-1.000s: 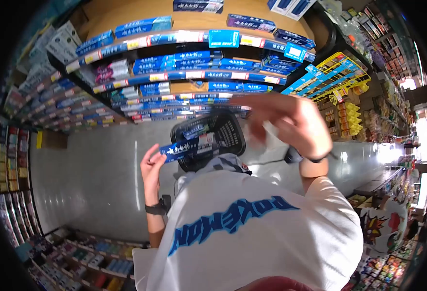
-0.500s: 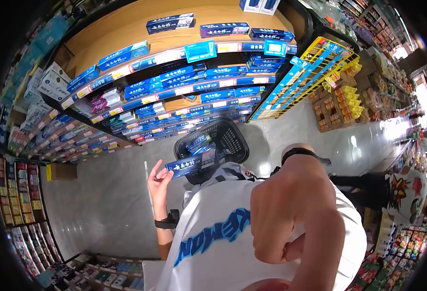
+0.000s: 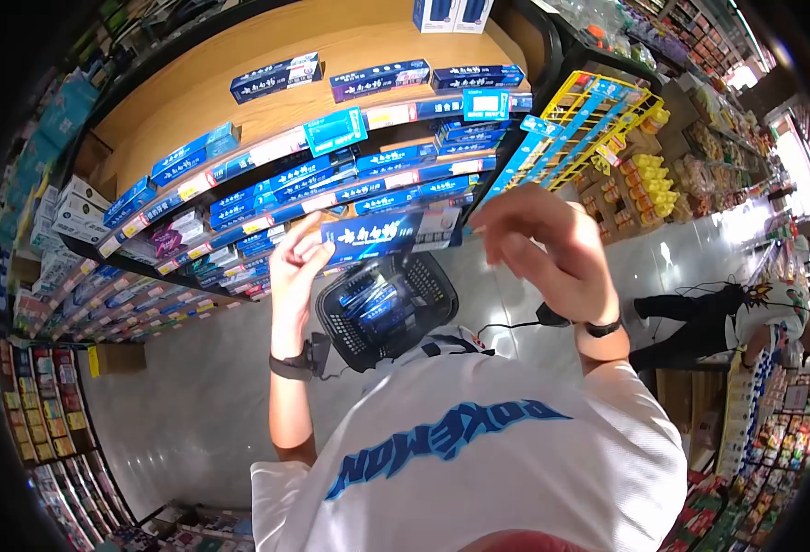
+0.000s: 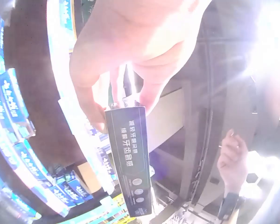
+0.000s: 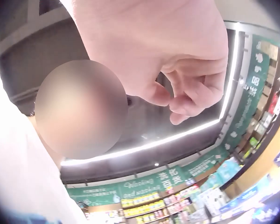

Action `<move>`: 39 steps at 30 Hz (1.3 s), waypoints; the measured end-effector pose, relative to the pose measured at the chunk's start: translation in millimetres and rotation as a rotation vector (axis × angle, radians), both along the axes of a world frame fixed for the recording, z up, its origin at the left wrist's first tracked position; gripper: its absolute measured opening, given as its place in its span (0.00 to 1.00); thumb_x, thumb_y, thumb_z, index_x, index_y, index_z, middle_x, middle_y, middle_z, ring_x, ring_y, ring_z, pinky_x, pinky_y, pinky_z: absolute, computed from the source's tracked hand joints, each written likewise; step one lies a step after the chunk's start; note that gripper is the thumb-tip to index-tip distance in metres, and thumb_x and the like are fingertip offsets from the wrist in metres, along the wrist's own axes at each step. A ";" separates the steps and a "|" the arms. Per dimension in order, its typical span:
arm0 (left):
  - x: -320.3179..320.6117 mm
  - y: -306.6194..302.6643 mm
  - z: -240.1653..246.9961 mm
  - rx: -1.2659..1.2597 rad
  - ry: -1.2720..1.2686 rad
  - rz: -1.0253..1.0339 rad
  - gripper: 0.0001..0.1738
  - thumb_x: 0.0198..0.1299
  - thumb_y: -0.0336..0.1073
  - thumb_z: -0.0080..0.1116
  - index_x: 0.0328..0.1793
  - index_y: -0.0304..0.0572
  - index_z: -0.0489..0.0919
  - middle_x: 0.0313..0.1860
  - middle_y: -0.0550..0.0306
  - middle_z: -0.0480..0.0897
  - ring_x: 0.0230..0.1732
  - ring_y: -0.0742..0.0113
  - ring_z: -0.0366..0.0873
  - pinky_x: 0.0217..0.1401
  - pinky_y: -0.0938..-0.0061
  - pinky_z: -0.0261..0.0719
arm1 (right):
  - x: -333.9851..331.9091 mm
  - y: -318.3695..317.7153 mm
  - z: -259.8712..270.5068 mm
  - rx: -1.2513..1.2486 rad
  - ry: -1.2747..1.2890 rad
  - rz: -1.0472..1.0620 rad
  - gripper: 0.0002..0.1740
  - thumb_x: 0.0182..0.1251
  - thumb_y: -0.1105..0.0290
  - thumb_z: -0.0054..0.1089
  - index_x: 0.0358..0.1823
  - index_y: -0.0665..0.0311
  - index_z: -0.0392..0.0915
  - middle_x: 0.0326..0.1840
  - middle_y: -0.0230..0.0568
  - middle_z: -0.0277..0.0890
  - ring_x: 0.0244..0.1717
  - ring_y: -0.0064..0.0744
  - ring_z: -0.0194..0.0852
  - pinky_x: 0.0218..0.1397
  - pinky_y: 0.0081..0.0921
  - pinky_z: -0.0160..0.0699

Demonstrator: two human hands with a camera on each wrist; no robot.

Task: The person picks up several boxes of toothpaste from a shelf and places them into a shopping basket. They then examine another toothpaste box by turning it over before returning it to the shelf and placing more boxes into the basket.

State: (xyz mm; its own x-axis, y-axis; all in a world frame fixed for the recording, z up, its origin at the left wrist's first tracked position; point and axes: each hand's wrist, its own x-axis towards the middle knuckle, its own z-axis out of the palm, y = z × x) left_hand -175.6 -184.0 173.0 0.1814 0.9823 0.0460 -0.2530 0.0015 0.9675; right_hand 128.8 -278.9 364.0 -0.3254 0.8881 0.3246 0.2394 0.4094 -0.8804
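My left hand (image 3: 293, 276) pinches a long dark-blue toothpaste box (image 3: 396, 230) by its left end. It is held level, in front of the shelf and above the far rim of the black basket (image 3: 331, 317). In the left wrist view, the thumb and fingers of that hand (image 4: 140, 42) grip one end of the box (image 4: 129, 163), whose printed side shows. Close to the box's right end is my right hand (image 3: 557, 258), its fingers loosely bent and holding nothing. The right wrist view shows the same hand (image 5: 163, 56) with nothing in it. Several blue boxes (image 3: 377, 304) lie inside the basket.
Ahead, a curved wooden shelf (image 3: 175, 110) bears rows of toothpaste boxes (image 3: 281, 75) and price tags. A yellow wire rack (image 3: 598, 120) stands at its right end. Another person (image 3: 700, 322) is at the right, and a cable (image 3: 511, 327) runs near the basket.
The left hand has lifted the toothpaste box up and away from the basket. My right hand has come down from close to the head camera to the box's right end.
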 end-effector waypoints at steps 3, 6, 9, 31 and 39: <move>30.7 23.2 16.2 0.071 -0.018 0.042 0.30 0.63 0.23 0.67 0.73 0.35 0.76 0.47 0.61 0.87 0.45 0.80 0.81 0.52 0.83 0.77 | 38.2 37.5 -47.1 0.114 -0.180 -0.183 0.20 0.71 0.79 0.58 0.63 0.67 0.74 0.50 0.43 0.78 0.44 0.29 0.80 0.48 0.28 0.80; 56.6 40.3 18.4 0.087 -0.029 0.051 0.29 0.65 0.26 0.67 0.73 0.36 0.76 0.49 0.58 0.87 0.46 0.79 0.81 0.50 0.83 0.77 | 64.7 67.6 -85.3 0.218 -0.263 -0.378 0.27 0.72 0.77 0.59 0.71 0.63 0.68 0.61 0.48 0.72 0.49 0.33 0.81 0.52 0.31 0.82; 81.9 50.4 9.9 0.074 -0.131 0.058 0.29 0.65 0.26 0.67 0.72 0.37 0.76 0.53 0.55 0.86 0.49 0.75 0.82 0.57 0.77 0.81 | 92.9 86.6 -113.8 -0.074 -0.191 -0.357 0.34 0.75 0.75 0.57 0.79 0.61 0.58 0.63 0.50 0.72 0.49 0.36 0.84 0.49 0.30 0.84; 57.7 -12.7 -18.2 -0.112 -0.072 0.073 0.29 0.64 0.27 0.69 0.72 0.40 0.77 0.50 0.60 0.87 0.51 0.76 0.82 0.56 0.80 0.78 | 56.3 72.0 -188.2 -0.421 0.103 -0.277 0.32 0.78 0.74 0.54 0.80 0.65 0.58 0.53 0.46 0.79 0.43 0.27 0.87 0.45 0.23 0.83; 35.2 -21.3 -29.6 -0.131 -0.061 0.044 0.30 0.65 0.27 0.68 0.73 0.41 0.76 0.55 0.55 0.87 0.55 0.72 0.83 0.61 0.77 0.79 | 30.9 53.7 -180.1 -0.386 0.074 -0.292 0.33 0.76 0.74 0.55 0.80 0.67 0.58 0.58 0.52 0.80 0.42 0.31 0.88 0.44 0.25 0.85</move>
State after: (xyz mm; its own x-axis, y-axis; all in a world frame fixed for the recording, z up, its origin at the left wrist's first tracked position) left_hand -140.4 -205.3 143.4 0.1392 0.9875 -0.0739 -0.3144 0.1148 0.9423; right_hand 159.7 -225.2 183.9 -0.0334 0.9989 -0.0333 0.2265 -0.0249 -0.9737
